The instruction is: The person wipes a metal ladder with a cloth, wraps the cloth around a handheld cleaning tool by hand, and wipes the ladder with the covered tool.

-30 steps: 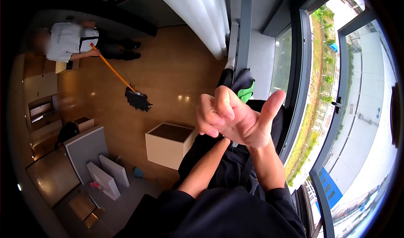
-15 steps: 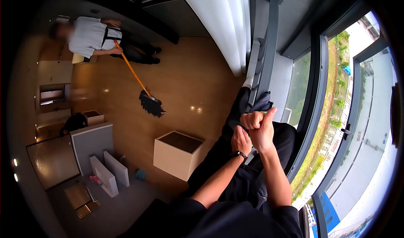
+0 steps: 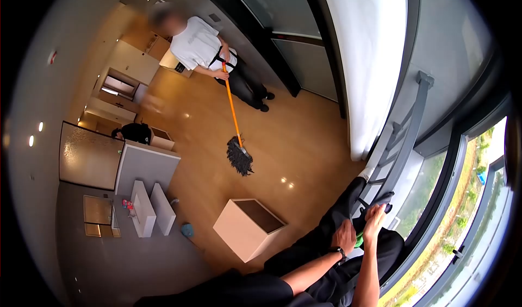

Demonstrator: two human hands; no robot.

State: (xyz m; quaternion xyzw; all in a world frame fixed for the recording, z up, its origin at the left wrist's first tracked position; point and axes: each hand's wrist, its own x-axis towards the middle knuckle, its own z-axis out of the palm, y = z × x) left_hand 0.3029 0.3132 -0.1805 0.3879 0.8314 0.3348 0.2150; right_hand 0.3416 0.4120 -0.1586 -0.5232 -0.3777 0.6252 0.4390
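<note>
Low on the right, my left hand (image 3: 344, 235), with a dark band on its wrist, rests over my dark-clothed legs, fingers curled. Beside it, my right hand (image 3: 374, 220) is raised slightly higher with its fingers pressed together, next to a dark item (image 3: 385, 197) by the grey rail. What either hand holds is too small to make out. A bit of green material (image 3: 359, 240) shows between the hands.
A person (image 3: 196, 43) stands holding an orange-handled mop (image 3: 232, 103). An open box (image 3: 244, 231) is on the floor. A metal rail (image 3: 408, 138), white curtain (image 3: 370, 62) and window are at the right. Another person (image 3: 136, 133) is behind a grey partition (image 3: 144, 165).
The view has turned, so the room appears tilted and my hands sit lower and further right. My right hand has dropped from its raised, open-palmed pose toward the dark item, its thumb no longer sticking out.
</note>
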